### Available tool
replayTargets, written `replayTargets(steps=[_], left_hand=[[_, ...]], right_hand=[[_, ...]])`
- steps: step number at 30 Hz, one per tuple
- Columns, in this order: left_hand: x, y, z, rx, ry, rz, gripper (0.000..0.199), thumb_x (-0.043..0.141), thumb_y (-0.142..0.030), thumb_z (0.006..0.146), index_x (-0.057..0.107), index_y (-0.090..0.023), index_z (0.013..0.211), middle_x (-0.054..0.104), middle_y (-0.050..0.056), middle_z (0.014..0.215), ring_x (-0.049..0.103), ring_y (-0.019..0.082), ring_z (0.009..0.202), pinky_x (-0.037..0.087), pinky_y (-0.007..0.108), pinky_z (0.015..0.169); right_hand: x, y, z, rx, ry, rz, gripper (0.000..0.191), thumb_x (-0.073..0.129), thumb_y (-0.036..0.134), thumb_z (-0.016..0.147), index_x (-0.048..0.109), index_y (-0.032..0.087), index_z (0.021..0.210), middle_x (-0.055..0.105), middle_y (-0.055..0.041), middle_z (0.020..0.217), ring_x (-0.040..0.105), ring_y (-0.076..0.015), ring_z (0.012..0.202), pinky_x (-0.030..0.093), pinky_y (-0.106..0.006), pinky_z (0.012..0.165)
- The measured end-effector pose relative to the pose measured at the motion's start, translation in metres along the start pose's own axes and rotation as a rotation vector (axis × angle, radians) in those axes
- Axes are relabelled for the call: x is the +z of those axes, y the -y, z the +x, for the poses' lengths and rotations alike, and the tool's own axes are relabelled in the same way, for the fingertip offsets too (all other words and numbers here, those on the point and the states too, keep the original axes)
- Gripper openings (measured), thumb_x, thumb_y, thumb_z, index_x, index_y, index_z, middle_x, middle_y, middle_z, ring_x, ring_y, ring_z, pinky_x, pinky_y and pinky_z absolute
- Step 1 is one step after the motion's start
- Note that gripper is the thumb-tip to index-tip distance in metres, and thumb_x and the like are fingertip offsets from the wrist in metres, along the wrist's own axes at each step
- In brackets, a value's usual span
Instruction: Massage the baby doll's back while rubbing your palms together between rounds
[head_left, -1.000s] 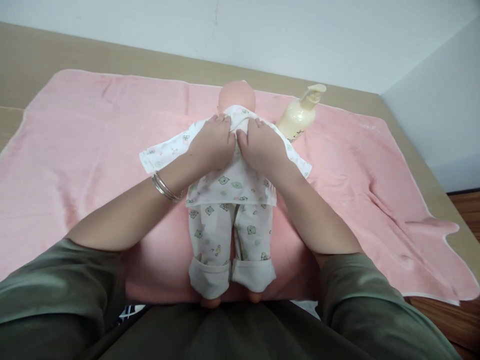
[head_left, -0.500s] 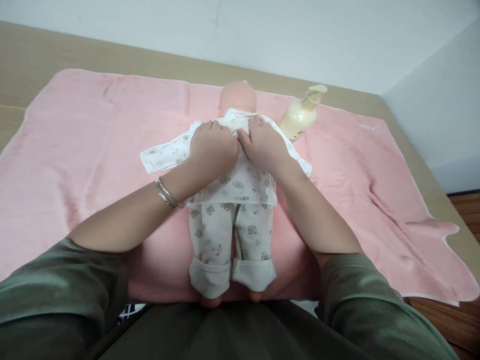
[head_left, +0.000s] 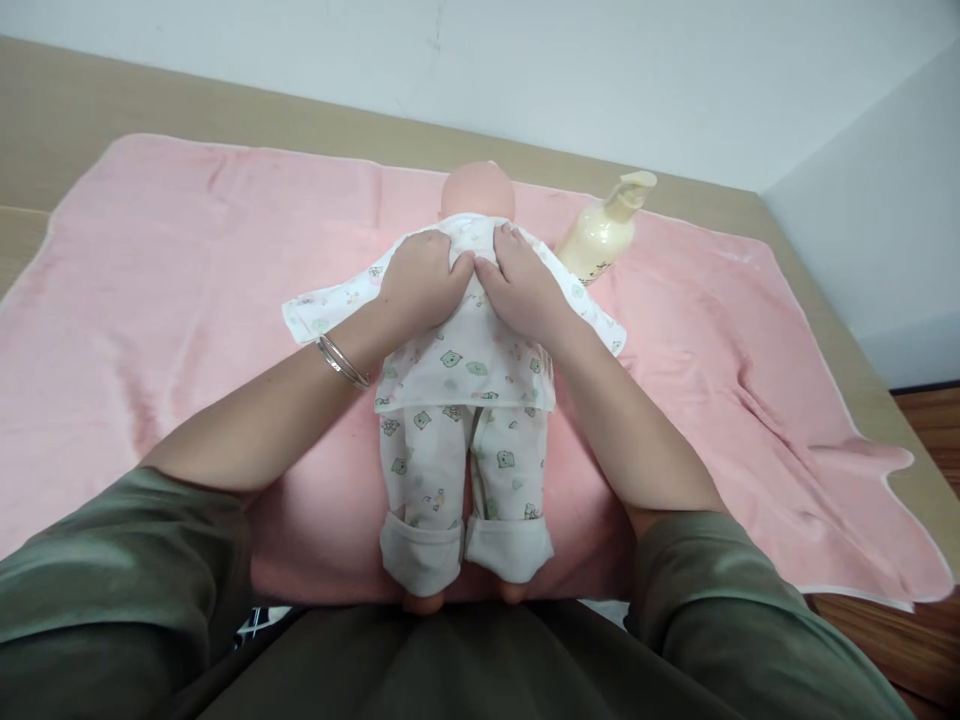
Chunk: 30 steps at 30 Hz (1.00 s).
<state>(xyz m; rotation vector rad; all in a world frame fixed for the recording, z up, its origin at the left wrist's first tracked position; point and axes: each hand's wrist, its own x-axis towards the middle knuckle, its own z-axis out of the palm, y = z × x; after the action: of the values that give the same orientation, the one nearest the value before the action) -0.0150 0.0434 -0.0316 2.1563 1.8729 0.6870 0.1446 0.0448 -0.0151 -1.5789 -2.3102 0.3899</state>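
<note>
A baby doll [head_left: 478, 190] lies stretched out with its bald head at the far end and no facial features showing. It wears a white printed shirt [head_left: 472, 370] and matching trousers [head_left: 431, 465] with turned-up cuffs. On the left of the upper torso rests my left hand [head_left: 426, 275], open, its thumb apart and its fingers over the shirt. My right hand [head_left: 525, 285] lies open on the other side, fingers extended toward the collar. The two thumb tips nearly meet over the middle of the shirt. Some left fingertips are hidden.
A pink blanket [head_left: 225, 260] covers much of the wooden tabletop [head_left: 750, 205]. A cream pump bottle [head_left: 604, 235] stands just right of the doll's shoulder. White walls [head_left: 525, 80] rise behind and to the right. Silver bangles [head_left: 341, 360] circle my left wrist.
My left hand has uncurled and flattened, its thumb now pointing up toward the collar. The shirt's folds near the collar have smoothed out. The right hand shifted slightly; the doll stays put.
</note>
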Motion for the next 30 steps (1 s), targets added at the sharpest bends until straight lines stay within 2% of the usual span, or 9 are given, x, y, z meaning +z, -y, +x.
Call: replayTargets(steps=[2, 6, 12, 15, 17, 20, 24, 27, 30], left_hand=[[0.003, 0.001, 0.0, 0.001, -0.003, 0.002, 0.036, 0.036, -0.033, 0.1, 0.068, -0.018, 0.106, 0.073, 0.02, 0.112, 0.066, 0.037, 0.115, 0.051, 0.053, 0.11], [0.006, 0.005, 0.003, 0.028, -0.057, -0.023, 0.032, 0.038, -0.033, 0.1, 0.067, -0.02, 0.104, 0.073, 0.017, 0.108, 0.065, 0.035, 0.113, 0.052, 0.052, 0.108], [-0.004, -0.004, -0.006, 0.012, 0.023, 0.034, 0.032, 0.037, -0.031, 0.101, 0.066, -0.017, 0.104, 0.071, 0.019, 0.109, 0.065, 0.036, 0.112, 0.051, 0.052, 0.108], [-0.007, -0.013, -0.016, 0.072, -0.005, 0.065, 0.03, 0.037, -0.026, 0.1, 0.065, -0.016, 0.107, 0.069, 0.019, 0.115, 0.064, 0.036, 0.117, 0.05, 0.051, 0.11], [-0.008, -0.014, -0.016, 0.095, -0.016, 0.064, 0.028, 0.038, -0.024, 0.098, 0.065, -0.017, 0.106, 0.07, 0.018, 0.114, 0.063, 0.035, 0.116, 0.05, 0.05, 0.108], [-0.011, -0.008, -0.007, 0.043, 0.035, 0.014, 0.026, 0.041, -0.026, 0.096, 0.065, -0.018, 0.1, 0.072, 0.015, 0.106, 0.066, 0.033, 0.105, 0.054, 0.048, 0.1], [-0.012, 0.004, 0.007, 0.008, 0.069, -0.053, 0.034, 0.036, -0.033, 0.1, 0.066, -0.019, 0.096, 0.074, 0.015, 0.104, 0.067, 0.03, 0.096, 0.056, 0.045, 0.094], [-0.003, 0.006, 0.004, 0.029, 0.013, -0.011, 0.039, 0.032, -0.032, 0.103, 0.067, -0.016, 0.105, 0.074, 0.017, 0.11, 0.068, 0.032, 0.107, 0.054, 0.048, 0.104], [0.008, -0.001, -0.008, 0.101, -0.081, 0.031, 0.041, 0.032, -0.03, 0.104, 0.066, -0.012, 0.119, 0.071, 0.021, 0.125, 0.064, 0.035, 0.127, 0.047, 0.052, 0.117]], right_hand=[[0.008, -0.008, 0.006, 0.005, -0.032, 0.015, 0.067, 0.034, 0.043, 0.11, 0.036, 0.004, 0.164, 0.032, -0.0185, 0.177, 0.025, -0.0316, 0.168, 0.021, -0.053, 0.14], [0.015, -0.01, 0.007, 0.005, -0.06, 0.001, 0.067, 0.033, 0.046, 0.11, 0.038, 0.006, 0.164, 0.035, -0.0184, 0.176, 0.028, -0.0317, 0.167, 0.021, -0.053, 0.14], [0.007, -0.017, 0.01, -0.06, -0.007, 0.004, 0.066, 0.034, 0.047, 0.11, 0.04, 0.007, 0.162, 0.034, -0.0183, 0.176, 0.028, -0.0315, 0.167, 0.024, -0.054, 0.139], [0.004, -0.019, 0.013, -0.089, 0.0, 0.012, 0.062, 0.036, 0.042, 0.108, 0.042, 0.007, 0.16, 0.036, -0.0181, 0.175, 0.03, -0.0326, 0.166, 0.025, -0.057, 0.138], [0.004, -0.013, 0.01, -0.05, 0.005, -0.009, 0.063, 0.036, 0.036, 0.108, 0.04, 0.003, 0.161, 0.035, -0.0214, 0.175, 0.03, -0.0354, 0.166, 0.023, -0.06, 0.138], [0.008, 0.007, -0.002, 0.039, -0.002, -0.067, 0.066, 0.035, 0.031, 0.107, 0.035, -0.003, 0.163, 0.032, -0.0254, 0.175, 0.027, -0.0405, 0.166, 0.021, -0.065, 0.137], [0.015, 0.029, -0.021, -0.001, -0.081, -0.121, 0.067, 0.039, 0.028, 0.104, 0.036, -0.004, 0.163, 0.037, -0.0249, 0.173, 0.029, -0.04, 0.165, 0.022, -0.059, 0.139], [0.016, 0.025, -0.018, -0.024, -0.08, -0.098, 0.064, 0.037, 0.025, 0.103, 0.04, -0.003, 0.161, 0.041, -0.0226, 0.172, 0.032, -0.0356, 0.165, 0.025, -0.054, 0.14], [0.011, 0.004, 0.0, 0.004, -0.054, -0.018, 0.06, 0.036, 0.025, 0.103, 0.044, 0.0, 0.157, 0.042, -0.021, 0.171, 0.033, -0.033, 0.165, 0.028, -0.054, 0.139]])
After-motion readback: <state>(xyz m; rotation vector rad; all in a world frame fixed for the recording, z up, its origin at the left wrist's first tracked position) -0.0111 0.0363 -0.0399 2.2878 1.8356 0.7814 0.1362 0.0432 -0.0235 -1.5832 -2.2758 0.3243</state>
